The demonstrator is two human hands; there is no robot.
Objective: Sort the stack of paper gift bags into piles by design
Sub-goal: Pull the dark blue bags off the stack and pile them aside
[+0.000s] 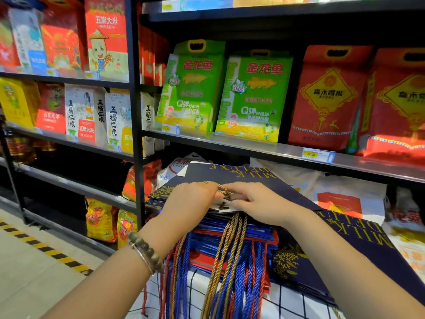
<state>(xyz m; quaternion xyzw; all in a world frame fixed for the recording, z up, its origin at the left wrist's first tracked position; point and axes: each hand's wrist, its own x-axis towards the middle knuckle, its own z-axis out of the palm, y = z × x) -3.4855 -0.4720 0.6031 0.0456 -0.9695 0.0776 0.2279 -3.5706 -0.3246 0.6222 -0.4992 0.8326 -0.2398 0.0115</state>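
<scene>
Pinching the gold cord handle [224, 191] at centre frame with our left hand [190, 201], grip clamped on it, we likely mean to peel the top bag [241, 178] off the stack [255, 233]. Our right hand [259, 203] rests there to steady it, but we cannot tell its grip.

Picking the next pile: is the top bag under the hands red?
No, the top bag is navy with gold MILK DELUXE lettering, and the left hand grips a gold cord handle.
</scene>
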